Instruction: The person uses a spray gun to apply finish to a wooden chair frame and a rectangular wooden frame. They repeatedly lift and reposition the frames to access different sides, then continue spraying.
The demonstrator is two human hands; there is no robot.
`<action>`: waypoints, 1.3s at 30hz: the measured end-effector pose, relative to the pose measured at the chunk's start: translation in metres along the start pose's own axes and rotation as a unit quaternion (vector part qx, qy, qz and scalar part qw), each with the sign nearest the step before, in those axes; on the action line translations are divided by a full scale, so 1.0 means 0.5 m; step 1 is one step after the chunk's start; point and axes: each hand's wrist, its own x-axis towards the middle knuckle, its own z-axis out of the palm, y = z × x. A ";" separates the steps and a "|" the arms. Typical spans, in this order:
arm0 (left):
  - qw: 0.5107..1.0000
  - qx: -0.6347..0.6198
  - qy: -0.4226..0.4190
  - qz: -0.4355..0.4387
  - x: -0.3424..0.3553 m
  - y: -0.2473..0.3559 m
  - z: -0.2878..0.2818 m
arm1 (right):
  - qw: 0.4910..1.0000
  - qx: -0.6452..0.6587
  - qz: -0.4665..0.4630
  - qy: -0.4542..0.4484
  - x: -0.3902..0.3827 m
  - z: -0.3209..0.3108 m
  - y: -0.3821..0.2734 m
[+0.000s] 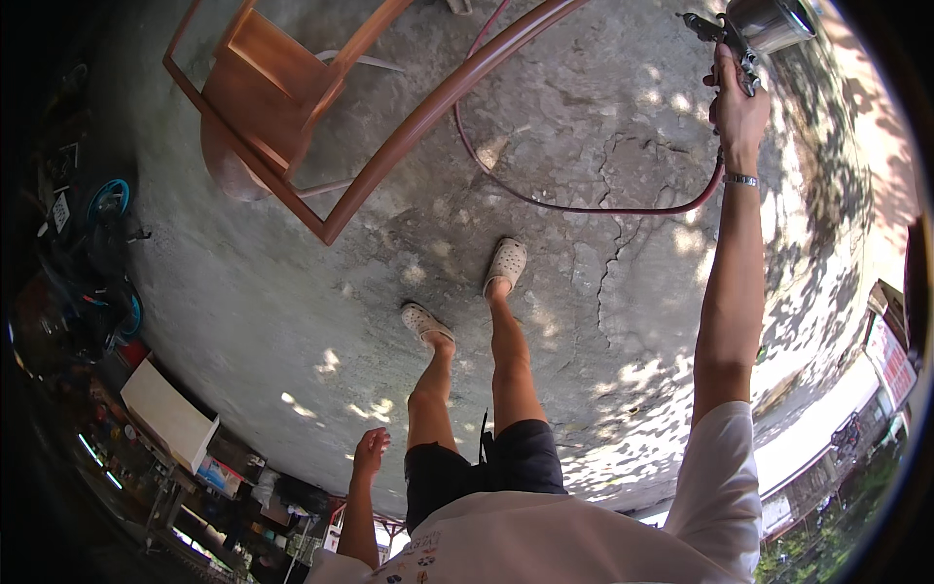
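Right hand (744,112) clamped on a spray gun (736,41), its metal cup (772,26) cut off by the upper edge

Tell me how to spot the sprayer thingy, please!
Find the grey concrete floor, then follow the dark red hose rightward to the outstretched right hand. That hand grips the spray gun: unlike the hose, it's dark metal with a shiny silver cup.

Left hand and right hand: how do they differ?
The right hand grips a spray gun; the left hand is loosely curled, apparently empty. The right hand reaches far forward; the left hand is near the black shorts. The right hand has a silver wristband; the left hand shows none. Both are ungloved.
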 end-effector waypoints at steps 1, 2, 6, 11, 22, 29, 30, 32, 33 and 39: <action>1.000 -0.006 0.001 -0.008 0.001 -0.007 0.005 | 0.999 0.019 0.027 -0.033 -0.053 0.004 -0.022; 1.000 -0.011 0.002 -0.014 0.004 -0.011 0.008 | 0.996 0.037 0.054 -0.063 -0.107 0.005 -0.046; 0.999 -0.031 -0.001 -0.003 0.014 -0.048 0.004 | 0.982 0.088 0.094 -0.136 -0.298 0.024 -0.080; 0.998 -0.064 -0.010 -0.002 0.034 -0.086 -0.011 | 0.973 0.078 0.092 -0.196 -0.501 0.037 -0.132; 0.993 -0.109 -0.028 0.023 0.140 -0.085 -0.079 | 0.920 0.063 0.016 -0.387 -0.832 0.078 -0.310; 0.991 -0.126 -0.039 0.028 0.183 -0.096 -0.157 | 0.913 0.066 0.016 -0.402 -0.905 0.145 -0.465; 0.990 -0.133 -0.039 0.027 0.187 -0.098 -0.164 | 0.923 0.039 0.010 -0.382 -0.885 0.155 -0.469; 0.989 -0.138 -0.044 0.029 0.198 -0.085 -0.173 | 0.940 -0.015 0.004 -0.340 -0.838 0.172 -0.473; 0.989 -0.139 -0.045 0.032 0.199 -0.074 -0.185 | 0.952 -0.019 0.038 -0.302 -0.803 0.173 -0.484; 0.990 -0.131 -0.034 0.032 0.204 -0.024 -0.210 | 0.983 -0.058 0.103 -0.139 -0.497 0.127 -0.417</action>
